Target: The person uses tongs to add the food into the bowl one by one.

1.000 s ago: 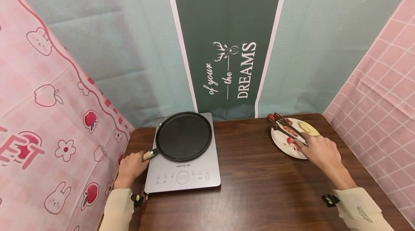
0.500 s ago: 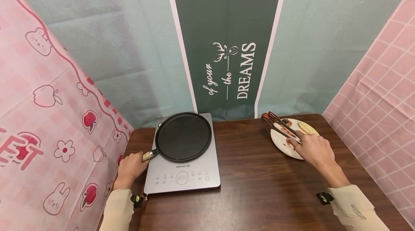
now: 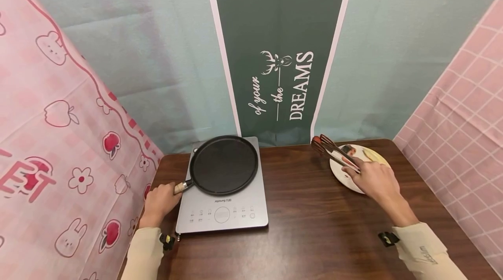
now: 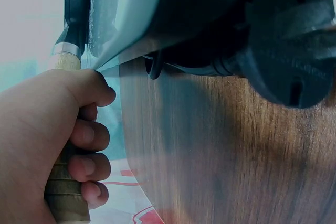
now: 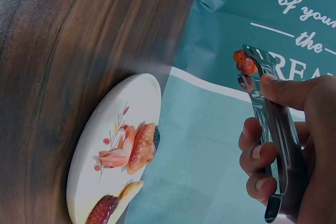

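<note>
My left hand [image 3: 160,201] grips the wooden handle [image 4: 67,203] of a flat black frying pan [image 3: 224,165], which sits on a silver induction cooker [image 3: 245,225]. In my right hand [image 3: 378,180] is a pair of metal tongs [image 5: 281,135], held with thumb and curled fingers. Pinched at the tongs' tips is a small glossy red-orange piece of food [image 5: 244,62], raised beyond the plate's left edge. Beneath that hand lies a white patterned plate [image 5: 86,163], bearing a shrimp-like piece [image 5: 118,156], a browned chicken-wing-like piece [image 5: 142,148] and a dark red piece [image 5: 102,211].
A dark wooden table [image 3: 302,219] stretches between cooker and plate. Hanging cloths close off the back [image 3: 177,74] and both sides. A black plug-like object [image 4: 289,66] shows close to the left wrist camera.
My right hand has moved left, carrying the tongs and red-orange food piece away from over the plate. My left hand still holds the pan handle, and the pan has stayed put.
</note>
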{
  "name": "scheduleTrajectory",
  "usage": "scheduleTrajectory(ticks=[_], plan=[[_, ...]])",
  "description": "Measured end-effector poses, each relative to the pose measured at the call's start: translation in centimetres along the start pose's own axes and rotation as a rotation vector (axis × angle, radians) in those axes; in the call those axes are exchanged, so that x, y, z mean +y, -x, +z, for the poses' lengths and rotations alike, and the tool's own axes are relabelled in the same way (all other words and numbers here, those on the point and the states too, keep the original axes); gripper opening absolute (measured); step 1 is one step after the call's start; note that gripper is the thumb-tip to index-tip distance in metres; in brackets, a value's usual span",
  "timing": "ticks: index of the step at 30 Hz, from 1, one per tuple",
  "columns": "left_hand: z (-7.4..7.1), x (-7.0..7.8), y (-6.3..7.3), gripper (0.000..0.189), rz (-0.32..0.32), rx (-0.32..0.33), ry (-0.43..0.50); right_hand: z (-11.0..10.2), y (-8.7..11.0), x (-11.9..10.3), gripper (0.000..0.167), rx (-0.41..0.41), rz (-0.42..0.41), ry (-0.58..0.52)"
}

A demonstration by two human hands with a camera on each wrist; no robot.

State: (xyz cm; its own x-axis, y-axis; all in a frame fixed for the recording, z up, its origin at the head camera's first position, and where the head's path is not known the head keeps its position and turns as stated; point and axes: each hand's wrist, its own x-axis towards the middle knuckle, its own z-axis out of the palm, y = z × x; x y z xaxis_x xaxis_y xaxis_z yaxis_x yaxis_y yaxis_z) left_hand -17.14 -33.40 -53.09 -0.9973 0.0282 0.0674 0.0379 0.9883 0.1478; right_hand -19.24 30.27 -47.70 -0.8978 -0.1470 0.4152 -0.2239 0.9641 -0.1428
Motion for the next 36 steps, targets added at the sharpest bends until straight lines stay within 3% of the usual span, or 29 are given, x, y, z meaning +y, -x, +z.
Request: scheduleTrajectory(ticks=[9, 21, 36], plan=[[0.1, 0.1, 0.0, 0.025, 0.001, 0.001, 0.006, -0.1, -0.5, -0.7, 0.035, 0.011, -0.011, 0.013], [0.1, 0.1, 0.1, 0.026, 0.007, 0.012, 0.007, -0.1, -1.3, -1.7, 0.047, -0.066, 0.024, -0.012], [0.0, 0.0, 0.0, 0.027, 0.002, 0.01, -0.001, -0.2, -2.6, -3.1, 0.038, -0.085, 0.004, -0.002]])
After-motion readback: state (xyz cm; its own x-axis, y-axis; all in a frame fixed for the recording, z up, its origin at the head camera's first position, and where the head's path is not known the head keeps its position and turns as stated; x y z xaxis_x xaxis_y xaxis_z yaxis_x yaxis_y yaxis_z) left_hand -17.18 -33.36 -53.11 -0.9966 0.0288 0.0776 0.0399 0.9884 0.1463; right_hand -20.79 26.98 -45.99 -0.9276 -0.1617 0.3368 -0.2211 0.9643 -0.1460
